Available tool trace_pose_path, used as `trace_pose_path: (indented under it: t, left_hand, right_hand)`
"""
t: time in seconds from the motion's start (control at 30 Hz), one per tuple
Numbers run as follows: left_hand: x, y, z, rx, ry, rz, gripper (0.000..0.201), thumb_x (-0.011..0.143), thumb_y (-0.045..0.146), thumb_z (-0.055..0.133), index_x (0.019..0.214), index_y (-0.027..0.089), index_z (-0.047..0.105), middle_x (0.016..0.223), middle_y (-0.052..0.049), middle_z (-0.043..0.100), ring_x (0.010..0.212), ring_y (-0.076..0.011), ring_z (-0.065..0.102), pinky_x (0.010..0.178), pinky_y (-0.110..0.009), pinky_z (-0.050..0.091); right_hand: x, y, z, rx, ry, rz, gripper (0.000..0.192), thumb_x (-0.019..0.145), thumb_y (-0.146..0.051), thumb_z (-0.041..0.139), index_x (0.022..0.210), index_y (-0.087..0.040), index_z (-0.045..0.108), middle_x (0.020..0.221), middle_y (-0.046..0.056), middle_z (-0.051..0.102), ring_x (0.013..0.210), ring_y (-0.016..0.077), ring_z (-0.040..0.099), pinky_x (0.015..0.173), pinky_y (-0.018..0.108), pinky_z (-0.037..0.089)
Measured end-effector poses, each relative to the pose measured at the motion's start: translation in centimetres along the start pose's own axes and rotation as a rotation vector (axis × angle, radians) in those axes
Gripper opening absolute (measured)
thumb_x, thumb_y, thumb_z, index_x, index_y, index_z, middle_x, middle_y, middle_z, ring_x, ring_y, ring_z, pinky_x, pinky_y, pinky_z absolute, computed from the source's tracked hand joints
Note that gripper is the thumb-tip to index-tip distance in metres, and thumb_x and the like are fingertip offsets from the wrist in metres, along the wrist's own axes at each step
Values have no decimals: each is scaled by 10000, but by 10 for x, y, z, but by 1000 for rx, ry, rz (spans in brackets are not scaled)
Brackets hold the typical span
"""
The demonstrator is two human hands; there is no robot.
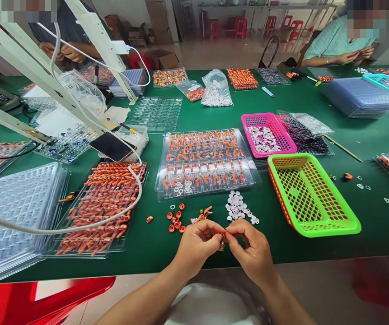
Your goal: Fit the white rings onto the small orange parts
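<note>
My left hand (198,243) and my right hand (251,248) meet fingertip to fingertip over the near edge of the green table (214,117). Between them they pinch a small orange part (224,234) with something small and metallic hanging below it. Just beyond my hands lie loose orange rings (175,219), a few orange pieces (203,214) and a pile of white washers (237,206). Behind those sits a clear compartment tray (205,162) partly filled with orange parts and white rings.
An empty green basket (311,194) stands at the right, a pink basket (267,134) of white parts behind it. A tray of orange pieces (102,205) and stacked clear trays (14,212) lie left, crossed by a white cable (79,224). Two people work at the far side.
</note>
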State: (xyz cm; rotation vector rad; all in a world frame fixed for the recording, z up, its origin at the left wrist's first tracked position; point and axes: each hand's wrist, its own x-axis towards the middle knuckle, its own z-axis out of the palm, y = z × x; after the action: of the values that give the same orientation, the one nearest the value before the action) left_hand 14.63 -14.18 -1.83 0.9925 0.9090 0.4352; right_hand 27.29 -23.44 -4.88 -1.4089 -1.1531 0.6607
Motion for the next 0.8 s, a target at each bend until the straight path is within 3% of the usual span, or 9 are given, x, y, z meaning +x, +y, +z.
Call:
trace_pose_path:
  t: [0.57, 0.8]
  left_hand:
    - [3, -8, 1, 21, 66, -4, 71, 599, 146, 655, 666, 133, 675, 562, 7, 665, 518, -93, 565, 507, -196, 475]
    - [4, -6, 0, -5, 7, -12, 63, 622, 149, 681, 684, 136, 678, 580, 5, 673, 541, -100, 587, 531, -206, 499]
  right_hand:
    - [0, 5, 6, -81, 23, -94, 167, 883, -78, 535, 942, -226, 583, 815, 16, 623, 736, 154, 613, 654, 272, 511]
    - [-2, 6, 4, -77, 28, -96, 173, 882, -65, 542, 944, -222, 576, 821, 10, 625, 740, 145, 616, 669, 271, 513]
